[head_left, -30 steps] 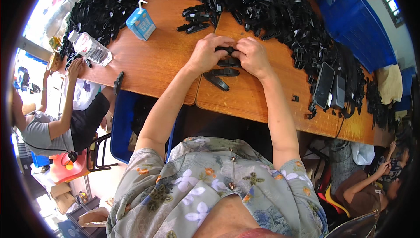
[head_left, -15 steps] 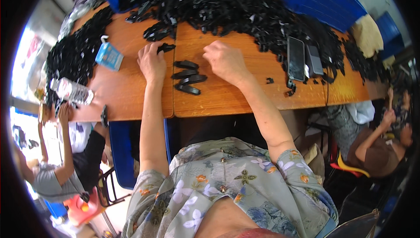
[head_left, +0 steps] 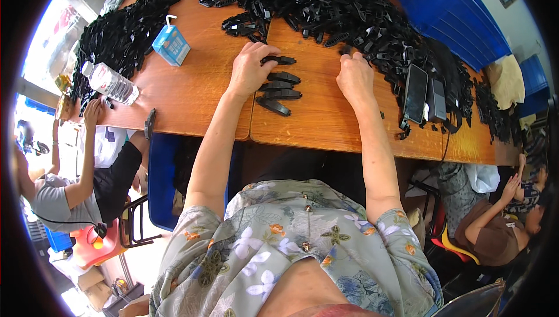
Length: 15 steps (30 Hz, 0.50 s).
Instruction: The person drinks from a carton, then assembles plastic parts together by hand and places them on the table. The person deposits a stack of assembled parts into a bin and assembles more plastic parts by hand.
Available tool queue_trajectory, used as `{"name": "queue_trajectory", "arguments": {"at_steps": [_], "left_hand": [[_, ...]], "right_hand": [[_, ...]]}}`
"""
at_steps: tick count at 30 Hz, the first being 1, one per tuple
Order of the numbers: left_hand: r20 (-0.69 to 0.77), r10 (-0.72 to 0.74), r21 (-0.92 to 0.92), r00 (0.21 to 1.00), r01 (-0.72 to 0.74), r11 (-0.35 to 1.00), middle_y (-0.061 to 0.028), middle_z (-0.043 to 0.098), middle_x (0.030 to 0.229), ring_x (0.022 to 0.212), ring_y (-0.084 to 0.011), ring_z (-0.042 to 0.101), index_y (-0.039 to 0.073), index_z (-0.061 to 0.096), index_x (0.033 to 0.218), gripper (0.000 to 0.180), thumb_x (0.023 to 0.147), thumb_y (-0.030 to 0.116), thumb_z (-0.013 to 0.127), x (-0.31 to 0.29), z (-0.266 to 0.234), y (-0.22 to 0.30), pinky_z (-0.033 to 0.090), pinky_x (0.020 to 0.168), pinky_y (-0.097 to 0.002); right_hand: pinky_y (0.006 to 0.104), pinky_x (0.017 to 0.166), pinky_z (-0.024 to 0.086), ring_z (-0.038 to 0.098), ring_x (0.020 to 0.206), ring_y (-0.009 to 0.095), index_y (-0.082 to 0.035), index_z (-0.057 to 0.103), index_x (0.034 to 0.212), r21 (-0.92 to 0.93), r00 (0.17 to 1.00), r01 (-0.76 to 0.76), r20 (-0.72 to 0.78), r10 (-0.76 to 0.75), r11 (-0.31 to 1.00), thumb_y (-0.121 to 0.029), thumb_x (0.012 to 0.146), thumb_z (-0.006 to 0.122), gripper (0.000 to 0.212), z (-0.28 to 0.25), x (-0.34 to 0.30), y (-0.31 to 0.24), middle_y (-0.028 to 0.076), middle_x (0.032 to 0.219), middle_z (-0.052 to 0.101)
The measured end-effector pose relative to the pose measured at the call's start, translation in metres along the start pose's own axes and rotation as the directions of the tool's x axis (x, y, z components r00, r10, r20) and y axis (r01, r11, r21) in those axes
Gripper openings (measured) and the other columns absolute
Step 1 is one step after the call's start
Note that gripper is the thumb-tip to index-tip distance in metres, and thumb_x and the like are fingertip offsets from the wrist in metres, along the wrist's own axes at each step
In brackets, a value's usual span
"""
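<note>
My left hand [head_left: 250, 69] is closed, thumb and fingers pinching one end of a long black plastic part [head_left: 282, 60] just above the table. Nearer to me, several similar curved black parts [head_left: 278, 94] lie side by side in a short row. Over to the right, my right hand [head_left: 356, 77] is closed at the near edge of a heap of black parts [head_left: 314, 5]. A small dark piece [head_left: 345, 50] shows at its fingertips, too blurred to make out its shape.
On the wooden table [head_left: 198, 98] are a blue drink carton [head_left: 171, 45], a clear bottle [head_left: 110, 83], another black heap [head_left: 125, 31] and a phone [head_left: 415, 94] beside a grey box [head_left: 436, 100]. A blue crate [head_left: 451, 11] stands at the back right. Other people sit on both sides.
My right hand has moved away from the row of parts, rightward to the heap's edge. My left hand still holds its black part by the row. The whole view has shifted.
</note>
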<state>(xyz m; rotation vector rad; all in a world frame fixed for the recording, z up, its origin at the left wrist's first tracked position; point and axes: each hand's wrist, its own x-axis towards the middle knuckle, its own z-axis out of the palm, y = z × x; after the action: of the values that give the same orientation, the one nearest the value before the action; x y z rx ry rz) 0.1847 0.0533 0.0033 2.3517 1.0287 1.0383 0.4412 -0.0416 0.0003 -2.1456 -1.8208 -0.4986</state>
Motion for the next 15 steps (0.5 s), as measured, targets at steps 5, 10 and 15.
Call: {"name": "queue_trajectory", "arguments": {"at_steps": [5,10,15], "left_hand": [[-0.099,-0.007,-0.008,0.995,0.006,1.0,-0.0065,0.071,0.1,0.096,-0.0243,0.065,0.008,0.076,0.11,0.029,0.081,0.008,0.08,-0.002,0.006,-0.01,0.054,0.083,-0.0371],[-0.023,-0.05,-0.071,0.998,0.049,0.996,-0.0074,0.071,0.107,0.088,-0.0216,0.067,0.007,0.074,0.116,0.033,0.083,0.009,0.079,-0.001,0.006,-0.005,0.055,0.079,-0.0346],[0.01,-0.139,-0.065,0.99,0.139,0.988,-0.0115,0.071,0.118,0.103,-0.0297,0.07,0.005,0.072,0.121,0.031,0.09,0.01,0.072,0.002,0.004,0.001,0.057,0.091,-0.0391]], "right_hand": [[0.0489,0.071,0.058,0.07,0.083,0.04,0.004,0.066,0.103,0.199,0.996,-0.064,0.076,0.05,0.978,-0.004,0.089,0.064,0.016,-0.017,0.009,-0.029,0.025,0.089,0.069],[0.0508,0.073,0.054,0.069,0.08,0.042,-0.001,0.066,0.105,0.583,0.989,-0.031,0.136,-0.061,0.812,-0.013,0.1,0.059,0.016,-0.001,0.008,-0.043,0.025,0.085,0.071],[0.0469,0.073,0.055,0.07,0.081,0.037,-0.003,0.072,0.103,0.625,0.999,-0.027,0.036,0.005,0.78,-0.021,0.099,0.065,0.02,0.008,0.002,-0.041,0.019,0.094,0.073]]}}
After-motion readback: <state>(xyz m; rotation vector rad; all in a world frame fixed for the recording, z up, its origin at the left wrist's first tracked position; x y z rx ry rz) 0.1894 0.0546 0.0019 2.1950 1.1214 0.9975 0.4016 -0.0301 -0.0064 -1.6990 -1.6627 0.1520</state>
